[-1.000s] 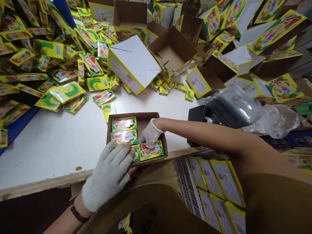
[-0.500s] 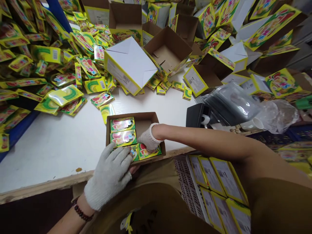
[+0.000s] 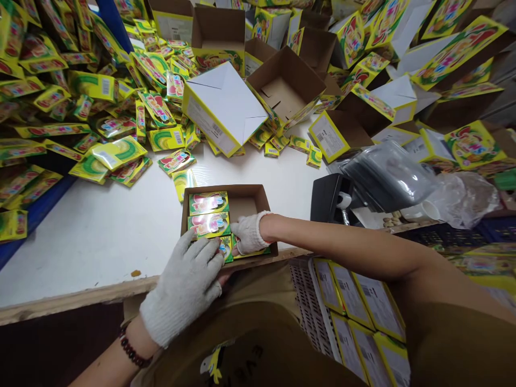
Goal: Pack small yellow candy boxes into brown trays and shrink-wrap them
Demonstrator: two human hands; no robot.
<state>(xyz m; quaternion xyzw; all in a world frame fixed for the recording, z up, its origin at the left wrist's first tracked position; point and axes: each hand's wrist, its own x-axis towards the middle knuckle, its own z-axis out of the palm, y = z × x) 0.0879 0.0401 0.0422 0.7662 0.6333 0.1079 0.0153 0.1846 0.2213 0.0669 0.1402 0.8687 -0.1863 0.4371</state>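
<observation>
A shallow open brown carton (image 3: 245, 193) sits at the table's front edge. Inside it, small fruit-printed boxes lie flat: an upper box (image 3: 207, 203) and a middle box (image 3: 210, 224) at the left, with further ones along the near side. My left hand (image 3: 183, 287), in a white knitted glove, is closed over the carton's near left wall, fingertips on the boxes. My right hand (image 3: 250, 234), gloved with bare fingertips, has its fingers bent down onto the near right small box (image 3: 239, 254), largely covering it. The carton's far right part shows bare cardboard.
Loose small boxes heap up at the left (image 3: 92, 88). Behind the carton stand larger open cartons (image 3: 286, 88) and an upturned white-bottomed one (image 3: 226, 105). A black device (image 3: 324, 199) and clear plastic packs (image 3: 397, 172) lie right. Filled cartons (image 3: 350, 301) stand in a crate below.
The view has shifted slightly. My right hand has risen a little in the carton, its fingers now nearer the left end of the near right box. My left hand stays on the carton.
</observation>
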